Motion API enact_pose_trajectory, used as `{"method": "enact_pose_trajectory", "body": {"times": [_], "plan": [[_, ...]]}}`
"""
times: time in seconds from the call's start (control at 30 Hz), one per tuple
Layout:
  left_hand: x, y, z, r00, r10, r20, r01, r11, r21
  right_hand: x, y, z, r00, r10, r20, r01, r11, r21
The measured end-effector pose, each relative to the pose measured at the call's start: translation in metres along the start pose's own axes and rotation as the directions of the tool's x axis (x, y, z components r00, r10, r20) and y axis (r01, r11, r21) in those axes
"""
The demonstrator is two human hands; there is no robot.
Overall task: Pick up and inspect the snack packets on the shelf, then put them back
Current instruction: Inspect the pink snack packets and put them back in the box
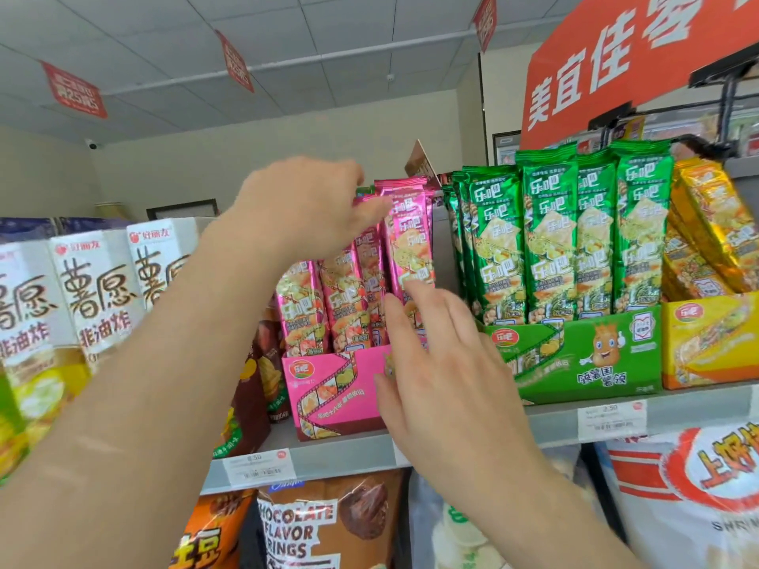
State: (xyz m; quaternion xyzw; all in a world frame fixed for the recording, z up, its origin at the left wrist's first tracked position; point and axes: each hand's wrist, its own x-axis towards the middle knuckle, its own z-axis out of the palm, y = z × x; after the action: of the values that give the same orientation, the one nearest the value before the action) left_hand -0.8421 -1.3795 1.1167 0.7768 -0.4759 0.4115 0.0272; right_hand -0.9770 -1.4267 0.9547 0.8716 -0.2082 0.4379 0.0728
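On the shelf (328, 457): pink packet (410, 240) stands raised in pink box (328, 388).
Left hand (304, 207): fingers at packet's top; cannot tell whether they grip.
Right hand (447, 384): fingers spread, holding nothing, tips at packet's front.

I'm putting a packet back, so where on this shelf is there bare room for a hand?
One open gap: between the pink packets and the green packets, where a grey panel shows. A thin bare strip of shelf runs before the pink box. The yellow packets and white boxes stand packed tight.
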Motion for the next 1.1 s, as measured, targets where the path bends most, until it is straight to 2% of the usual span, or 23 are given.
{"method": "enact_pose_trajectory", "body": {"times": [0.03, 0.1, 0.17, 0.27, 0.37, 0.47, 0.57, 0.63, 0.7, 0.77, 0.8, 0.87, 0.9, 0.93, 0.97, 1.1], "plan": [[-0.005, 0.002, 0.005, 1.000, 0.004, 0.019, -0.004, 1.000, -0.010, -0.001, -0.001, 0.003, 1.000, 0.014, 0.017, -0.014, 1.000, -0.006], [-0.014, 0.004, 0.010, 0.999, 0.032, -0.039, -0.031, 0.999, 0.023, -0.004, -0.002, 0.007, 0.998, 0.048, 0.045, -0.047, 0.998, -0.031], [-0.019, 0.004, 0.012, 0.990, 0.091, -0.110, -0.083, 0.994, 0.072, -0.005, -0.002, 0.008, 0.995, 0.095, 0.035, -0.093, 0.995, -0.045], [-0.019, 0.000, 0.011, 0.977, 0.177, -0.118, -0.168, 0.982, 0.085, -0.006, -0.001, 0.008, 0.991, 0.132, 0.001, -0.132, 0.991, -0.040], [-0.020, -0.004, 0.003, 0.984, 0.167, -0.068, -0.172, 0.981, -0.093, -0.009, 0.002, 0.012, 0.993, 0.113, -0.040, -0.115, 0.993, -0.035], [-0.019, -0.004, -0.005, 0.988, 0.141, -0.063, -0.155, 0.914, -0.374, -0.011, 0.006, 0.016, 0.992, 0.084, -0.090, -0.081, 0.996, 0.032], [-0.022, 0.000, -0.014, 0.983, 0.100, -0.156, -0.175, 0.777, -0.605, -0.014, 0.007, 0.022, 0.984, 0.069, -0.166, -0.040, 0.985, 0.168], [-0.027, 0.006, -0.018, 0.947, 0.059, -0.316, -0.264, 0.703, -0.660, -0.015, 0.007, 0.027, 0.974, 0.076, -0.214, -0.027, 0.975, 0.222], [-0.038, 0.016, -0.017, 0.854, -0.029, -0.519, -0.383, 0.640, -0.666, -0.015, 0.010, 0.030, 0.963, 0.103, -0.248, -0.032, 0.961, 0.274], [-0.052, 0.033, -0.013, 0.759, -0.187, -0.624, -0.485, 0.477, -0.733, -0.014, 0.011, 0.032, 0.955, 0.151, -0.254, -0.050, 0.929, 0.365], [-0.060, 0.043, -0.008, 0.747, -0.260, -0.612, -0.515, 0.355, -0.780, -0.013, 0.010, 0.032, 0.954, 0.174, -0.243, -0.059, 0.906, 0.419], [-0.072, 0.062, 0.001, 0.797, -0.325, -0.509, -0.506, 0.099, -0.857, -0.009, 0.008, 0.029, 0.952, 0.208, -0.223, -0.064, 0.851, 0.521], [-0.078, 0.069, 0.005, 0.840, -0.301, -0.451, -0.474, -0.005, -0.880, -0.006, 0.007, 0.028, 0.953, 0.220, -0.207, -0.066, 0.821, 0.568], [-0.082, 0.077, 0.009, 0.876, -0.256, -0.408, -0.435, -0.055, -0.899, -0.002, 0.007, 0.026, 0.954, 0.229, -0.194, -0.066, 0.789, 0.611], [-0.086, 0.082, 0.013, 0.901, -0.213, -0.379, -0.397, -0.048, -0.917, 0.001, 0.007, 0.023, 0.953, 0.236, -0.190, -0.058, 0.758, 0.649], [-0.097, 0.094, 0.015, 0.901, -0.122, -0.415, -0.394, 0.167, -0.904, 0.006, 0.006, 0.018, 0.934, 0.244, -0.259, 0.073, 0.580, 0.812]]}}
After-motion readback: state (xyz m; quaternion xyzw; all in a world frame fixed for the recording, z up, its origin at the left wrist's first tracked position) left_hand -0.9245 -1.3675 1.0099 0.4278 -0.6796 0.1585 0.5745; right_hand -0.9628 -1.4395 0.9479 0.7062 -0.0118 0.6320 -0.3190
